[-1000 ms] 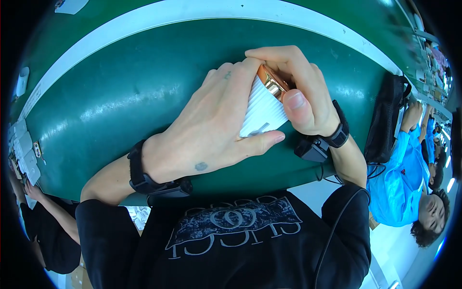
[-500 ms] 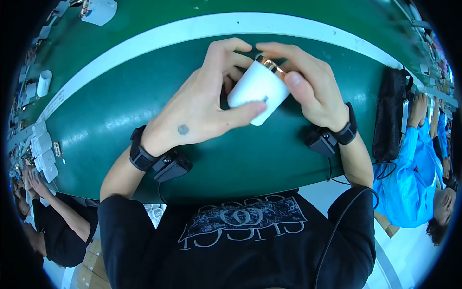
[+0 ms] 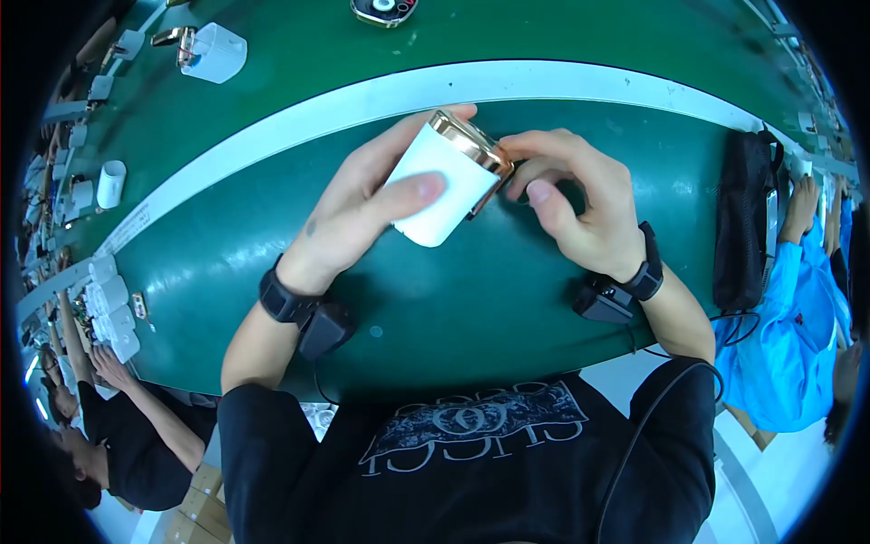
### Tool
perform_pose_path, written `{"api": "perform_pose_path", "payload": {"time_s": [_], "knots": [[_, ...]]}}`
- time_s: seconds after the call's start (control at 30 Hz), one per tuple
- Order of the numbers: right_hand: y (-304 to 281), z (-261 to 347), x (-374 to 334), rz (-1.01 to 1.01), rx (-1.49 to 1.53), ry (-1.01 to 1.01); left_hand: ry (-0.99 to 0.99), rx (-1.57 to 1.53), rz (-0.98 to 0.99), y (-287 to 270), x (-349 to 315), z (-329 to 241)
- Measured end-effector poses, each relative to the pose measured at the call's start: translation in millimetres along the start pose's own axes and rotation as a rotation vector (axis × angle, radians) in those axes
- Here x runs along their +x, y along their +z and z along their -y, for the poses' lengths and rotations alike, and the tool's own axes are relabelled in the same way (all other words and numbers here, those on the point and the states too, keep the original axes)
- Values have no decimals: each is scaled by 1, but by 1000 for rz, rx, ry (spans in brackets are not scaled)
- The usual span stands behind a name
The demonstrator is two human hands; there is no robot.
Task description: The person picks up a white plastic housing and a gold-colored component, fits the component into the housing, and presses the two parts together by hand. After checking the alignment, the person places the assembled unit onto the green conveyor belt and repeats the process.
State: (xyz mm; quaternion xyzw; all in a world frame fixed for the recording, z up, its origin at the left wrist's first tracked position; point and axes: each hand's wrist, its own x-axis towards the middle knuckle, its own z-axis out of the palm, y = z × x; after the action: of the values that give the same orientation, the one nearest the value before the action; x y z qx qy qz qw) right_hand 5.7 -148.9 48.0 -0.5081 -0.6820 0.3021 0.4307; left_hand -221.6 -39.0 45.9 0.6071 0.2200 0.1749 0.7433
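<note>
A white rounded container (image 3: 442, 197) with a shiny gold-coloured rim (image 3: 467, 138) is tilted above the green table, its rim pointing up and to the right. My left hand (image 3: 353, 208) is closed around it, the thumb lying across the white wall and the other fingers hidden behind. Beside the rim, my right hand (image 3: 584, 195) has bent fingers and a thumb standing apart from them. Its index fingertip is at the rim's right edge, seemingly touching it. A narrow gold-coloured part hangs along the container's right side, below the rim.
A white strip (image 3: 489, 82) crosses the green table (image 3: 471, 308). Beyond it stand another white container (image 3: 217, 53) and a round gold-edged part (image 3: 384, 11). Stacked white containers (image 3: 111, 304) are at left, a black bag (image 3: 745, 222) at right. Co-workers sit at both sides.
The container has shifted left and turned, showing more of its gold rim. My left hand has moved its grip with it. My right hand has drawn away from the container's side, its thumb now off it.
</note>
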Motion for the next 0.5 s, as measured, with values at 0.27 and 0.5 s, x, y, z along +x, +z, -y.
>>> {"api": "perform_pose_path", "payload": {"time_s": [0.27, 0.5], "knots": [[2, 9, -6, -101, 61, -48, -156, -540, 186, 6, 5, 6], [-2, 18, -3, -80, 20, -129, -209, -641, 225, 11, -4, 9]]}}
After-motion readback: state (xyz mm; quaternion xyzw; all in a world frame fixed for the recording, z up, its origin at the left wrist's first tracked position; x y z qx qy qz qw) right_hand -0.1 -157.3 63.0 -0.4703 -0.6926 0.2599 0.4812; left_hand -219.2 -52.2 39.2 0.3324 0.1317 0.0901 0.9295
